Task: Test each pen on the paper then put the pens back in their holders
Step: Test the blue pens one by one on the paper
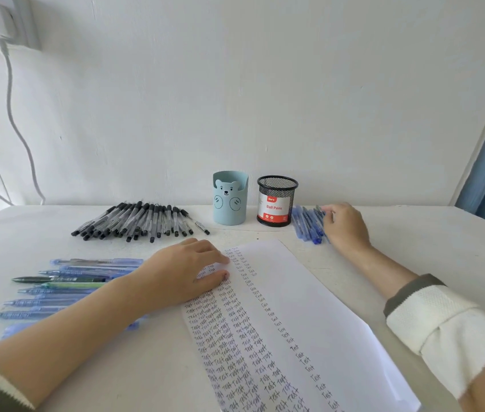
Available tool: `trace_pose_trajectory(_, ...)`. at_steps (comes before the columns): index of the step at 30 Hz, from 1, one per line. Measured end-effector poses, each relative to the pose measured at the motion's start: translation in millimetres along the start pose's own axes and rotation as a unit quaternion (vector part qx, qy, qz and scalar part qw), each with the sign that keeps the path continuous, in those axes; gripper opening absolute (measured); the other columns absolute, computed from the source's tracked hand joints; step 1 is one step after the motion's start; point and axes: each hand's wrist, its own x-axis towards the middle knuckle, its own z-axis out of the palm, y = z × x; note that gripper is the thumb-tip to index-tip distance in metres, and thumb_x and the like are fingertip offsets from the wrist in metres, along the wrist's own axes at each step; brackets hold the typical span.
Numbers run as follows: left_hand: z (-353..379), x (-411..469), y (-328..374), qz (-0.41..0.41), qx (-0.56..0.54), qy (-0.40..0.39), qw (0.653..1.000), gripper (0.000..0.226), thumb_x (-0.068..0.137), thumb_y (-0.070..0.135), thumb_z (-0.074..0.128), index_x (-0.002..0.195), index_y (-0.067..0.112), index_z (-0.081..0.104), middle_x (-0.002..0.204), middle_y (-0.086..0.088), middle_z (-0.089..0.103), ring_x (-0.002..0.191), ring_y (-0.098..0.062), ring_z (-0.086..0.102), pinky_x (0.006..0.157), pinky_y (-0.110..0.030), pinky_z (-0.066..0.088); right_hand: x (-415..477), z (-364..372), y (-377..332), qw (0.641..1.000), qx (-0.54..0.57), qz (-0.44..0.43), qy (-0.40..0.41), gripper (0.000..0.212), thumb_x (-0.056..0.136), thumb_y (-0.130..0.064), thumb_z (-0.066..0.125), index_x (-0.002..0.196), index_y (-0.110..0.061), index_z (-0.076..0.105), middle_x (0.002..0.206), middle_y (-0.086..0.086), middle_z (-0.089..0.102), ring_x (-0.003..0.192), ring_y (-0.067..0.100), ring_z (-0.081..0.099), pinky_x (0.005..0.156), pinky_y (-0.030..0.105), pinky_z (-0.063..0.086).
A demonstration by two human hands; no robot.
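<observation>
Right hand: reaches out to the far right, fingertips in among the blue pens. The fingers curl over the pile, but I cannot tell whether they have pinched one or only touch them.

Left hand: lies flat and relaxed on the top left corner of the paper, holding nothing and pinning the sheet.

Paper: lies aslant in front of the person, with its left half filled by columns of the word "Test" and its right half bare.

Blue pens: a loose heap on the table, just right of the mesh holder.

Mesh holder: black, upright, labelled "Ball Pens", with no pens showing above its rim.

Bear holder: pale blue, just left of the mesh holder, also with no pens showing.

Black pens: a fanned row left of the bear holder, near the wall.

Mixed pens: mostly blue, with one green and one dark, laid in rows by the left forearm.

Step in hand, as I judge it: fetching the next blue pen for testing. No pens are back in the holders yet.

Next move calls for: a firm pinch on a single pen without dragging its neighbours, then a carry to the bare right half of the paper while the left hand keeps the sheet down.
</observation>
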Motion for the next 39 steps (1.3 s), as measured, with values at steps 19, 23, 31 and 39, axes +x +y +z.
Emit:
trace_pose_trajectory(19,-64.2,-7.2,-49.7,-0.219,0.111,-0.166,0.955,0.018,0.092,0.014,0.063,0.108,0.017,0.071,0.124,0.002,0.063,0.109,-0.019,0.061,0.093,-0.029,0.048,-59.4,12.9,-89.3,0.924,0.073,-0.337,-0.166,0.023,0.084,-0.011,0.056,0.091,-0.02,0.075,0.093,-0.012,0.072,0.09,0.01,0.064,0.08,0.036,0.054)
trace_pose_trajectory(23,-64.0,-4.6,-45.9,-0.17,0.136,-0.184,0.958,0.023,0.099,0.017,0.051,0.12,0.016,0.062,0.123,0.0,0.063,0.11,-0.019,0.061,0.091,-0.027,0.048,-53.6,9.6,-82.5,0.935,0.069,-0.309,-0.158,0.02,0.086,-0.006,0.061,0.092,-0.018,0.076,0.095,-0.009,0.073,0.093,0.011,0.064,0.081,0.036,0.053)
trace_pose_trajectory(31,-19.6,0.5,13.5,0.211,-0.044,0.077,0.974,0.019,0.098,0.028,0.053,0.107,0.021,0.068,0.101,0.009,0.066,0.088,-0.009,0.063,0.08,-0.028,0.053,-47.4,5.4,-77.3,0.947,0.061,-0.258,-0.182,0.025,0.089,-0.01,0.056,0.098,-0.023,0.075,0.094,-0.019,0.065,0.095,0.006,0.061,0.085,0.035,0.052)
trace_pose_trajectory(39,-15.4,3.7,-22.5,0.08,-0.073,0.092,0.99,0.013,0.093,0.019,0.063,0.104,0.015,0.067,0.095,0.009,0.062,0.079,0.001,0.058,0.079,-0.026,0.053,-65.2,-3.2,-113.5,0.842,0.004,-0.392,-0.371,0.068,0.089,0.005,0.044,0.129,-0.048,0.056,0.149,-0.011,0.037,0.12,0.005,0.044,0.097,0.023,0.041)
